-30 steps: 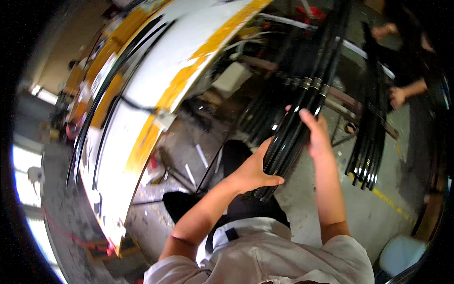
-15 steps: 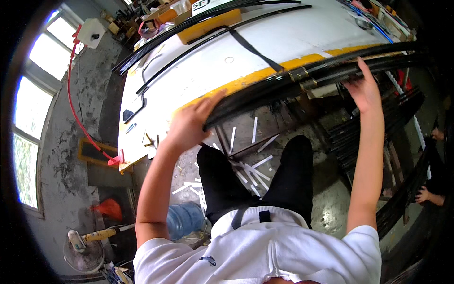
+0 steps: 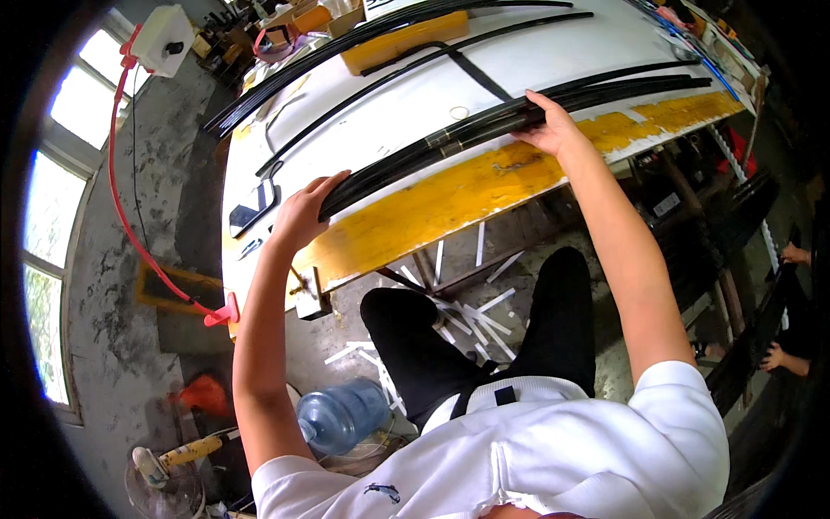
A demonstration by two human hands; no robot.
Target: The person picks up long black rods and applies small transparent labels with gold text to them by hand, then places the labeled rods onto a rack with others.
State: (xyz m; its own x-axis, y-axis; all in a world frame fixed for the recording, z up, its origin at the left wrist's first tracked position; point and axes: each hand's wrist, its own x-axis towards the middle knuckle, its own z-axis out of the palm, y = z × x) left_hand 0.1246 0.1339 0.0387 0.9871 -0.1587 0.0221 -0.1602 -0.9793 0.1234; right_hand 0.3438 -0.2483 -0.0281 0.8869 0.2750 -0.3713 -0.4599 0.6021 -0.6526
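A bundle of long, thin black strips [image 3: 389, 175] lies along the front of the white-topped table [image 3: 380, 121], slanting up to the right. Light-coloured bands wrap it near its middle. My left hand [image 3: 300, 214] closes over the bundle's left end, its fingers on top. Farther right, my right hand [image 3: 552, 130] grips the same bundle, thumb on the far side and fingers at the near side. Behind the bundle, a flat black strap [image 3: 477, 75] runs from a single long black strip [image 3: 363, 92] toward the bundle.
A phone [image 3: 252, 208] and a small metal clamp [image 3: 309, 294] sit by the table's left corner. More black strips [image 3: 328, 54] lie at the back beside a yellow block [image 3: 406, 41]. Below are a blue water bottle [image 3: 346, 415] and white scraps [image 3: 484, 322]. Another person's hand [image 3: 774, 355] shows far right.
Both hands have carried the bundle away from my body, from over the table's front edge onto the tabletop. The right hand has moved left and the view has shifted a little.
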